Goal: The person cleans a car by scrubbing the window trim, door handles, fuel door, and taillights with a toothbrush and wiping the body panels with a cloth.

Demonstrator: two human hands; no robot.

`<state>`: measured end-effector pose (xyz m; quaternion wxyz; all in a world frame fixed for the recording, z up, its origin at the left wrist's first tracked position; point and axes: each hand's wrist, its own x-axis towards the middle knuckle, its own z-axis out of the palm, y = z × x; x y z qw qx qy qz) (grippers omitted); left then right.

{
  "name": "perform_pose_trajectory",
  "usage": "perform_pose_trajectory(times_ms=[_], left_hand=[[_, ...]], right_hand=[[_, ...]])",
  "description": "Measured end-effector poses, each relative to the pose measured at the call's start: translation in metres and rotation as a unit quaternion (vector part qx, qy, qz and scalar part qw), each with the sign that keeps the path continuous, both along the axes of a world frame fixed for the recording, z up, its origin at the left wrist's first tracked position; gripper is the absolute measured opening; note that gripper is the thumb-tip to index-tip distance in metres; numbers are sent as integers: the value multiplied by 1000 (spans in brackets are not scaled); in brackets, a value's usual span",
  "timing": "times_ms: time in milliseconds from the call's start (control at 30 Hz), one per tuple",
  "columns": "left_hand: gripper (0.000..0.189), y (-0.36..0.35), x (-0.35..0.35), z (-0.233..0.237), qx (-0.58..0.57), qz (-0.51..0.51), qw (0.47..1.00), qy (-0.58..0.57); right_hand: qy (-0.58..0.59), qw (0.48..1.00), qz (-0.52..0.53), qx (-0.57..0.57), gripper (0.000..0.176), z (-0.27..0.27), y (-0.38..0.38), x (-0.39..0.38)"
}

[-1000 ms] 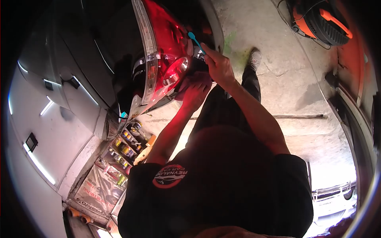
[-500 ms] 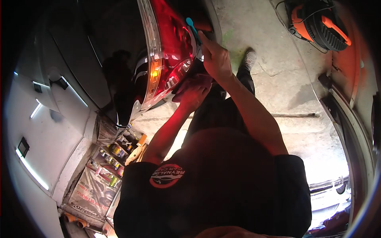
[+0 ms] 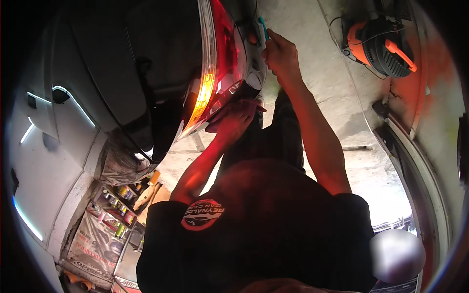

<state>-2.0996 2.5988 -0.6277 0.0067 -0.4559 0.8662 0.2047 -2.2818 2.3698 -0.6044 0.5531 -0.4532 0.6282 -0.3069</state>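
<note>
A slim teal toothbrush (image 3: 265, 29) is gripped in my right hand (image 3: 282, 54), its head pointing up and away from me. It overlaps the floor just beyond the edge of a dark car's rear corner (image 3: 255, 66). Closer to my body, my left hand (image 3: 234, 122) holds a dark cloth (image 3: 213, 126) bunched under its fingers. The cloth is right at the lower end of the red tail light (image 3: 227, 46). A strip of that light glows amber (image 3: 207, 90), and red light falls on my left forearm.
An orange-and-black vacuum cleaner (image 3: 386, 61) stands on the concrete floor at upper right, a cord running by it. Shelves with bottles and cans (image 3: 117, 205) are at lower left. A blurred pale round thing (image 3: 398, 256) shows at lower right.
My right hand has moved up and right with the toothbrush, away from the red lens. My left hand stays by the light's lower end with the cloth. The amber strip looks brighter.
</note>
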Motion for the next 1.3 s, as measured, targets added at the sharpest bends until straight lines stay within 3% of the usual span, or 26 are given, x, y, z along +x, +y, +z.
perform_pose_trajectory(times_ms=[200, 333, 467, 633, 800, 900, 1000, 1167, 1300], left_hand=[[47, 4, 4, -3, 4, 14, 1000, 22], [43, 12, 7, -10, 2, 11, 1000, 22], [40, 13, 10, -12, -1, 13, 1000, 27], [51, 15, 12, -17, 34, 8, 999, 20], [40, 5, 14, -2, -27, -1, 999, 37], [49, 14, 16, -15, 21, 15, 999, 38], [42, 10, 14, -10, 10, 0, 999, 33], [43, 13, 16, -16, 12, 4, 999, 34], [38, 15, 19, -19, 31, -1, 998, 51]], right_hand=[[16, 998, 27, 61, 48, 19, -30, 18], [48, 995, 80, 23, 47, 12, -26, 21], [9, 995, 94, 25, 47, 27, -7, 24], [-108, 970, -27, 215, 47, 99, 6, 28], [-85, 979, -20, 187, 47, 67, -16, 32], [-74, 980, -19, 183, 46, 80, -5, 35], [-79, 981, -6, 178, 44, 96, 16, 30], [-3, 993, 45, 112, 46, 63, -8, 26], [1, 992, 67, 105, 46, 71, -1, 25]])
